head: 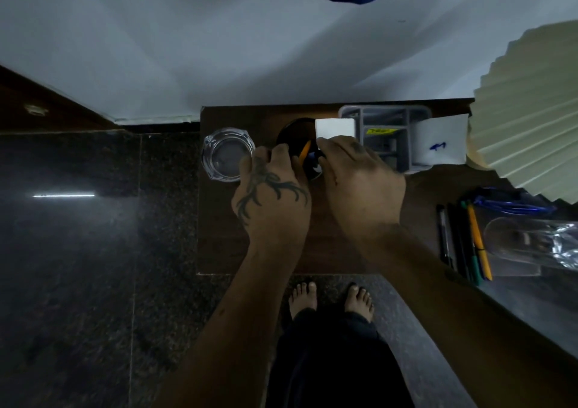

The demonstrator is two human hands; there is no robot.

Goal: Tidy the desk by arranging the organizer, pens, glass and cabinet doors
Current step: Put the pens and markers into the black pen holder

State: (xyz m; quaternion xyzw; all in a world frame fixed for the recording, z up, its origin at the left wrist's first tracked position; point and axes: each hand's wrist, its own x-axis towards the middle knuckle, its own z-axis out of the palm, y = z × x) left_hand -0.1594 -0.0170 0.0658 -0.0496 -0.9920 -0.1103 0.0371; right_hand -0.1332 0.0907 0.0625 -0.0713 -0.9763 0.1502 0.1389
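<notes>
Both hands meet at the dark round pen cup [295, 138] mid-desk: the left hand [272, 195] curls against its near-left wall, while the right hand [359, 182] closes its fingers on something over the mouth, seemingly the orange pen [304, 151], which leans lengthwise away from the person. More pens [475, 235] lie well to the right, nearer the right hand; the grey organizer [386, 132] behind bears a yellow label too blurred to read, and the white card [441, 144] a blue scrawl

Dim, bluish, underexposed frame. Brightest area is the white wall [219, 47] at the far side. A thin streak of glare sits on the polished dark floor [64, 195] at left. Wide-angle bending curves straight edges toward the borders. Forearms near the bottom go dark and soft; shadow detail is noisy throughout.
</notes>
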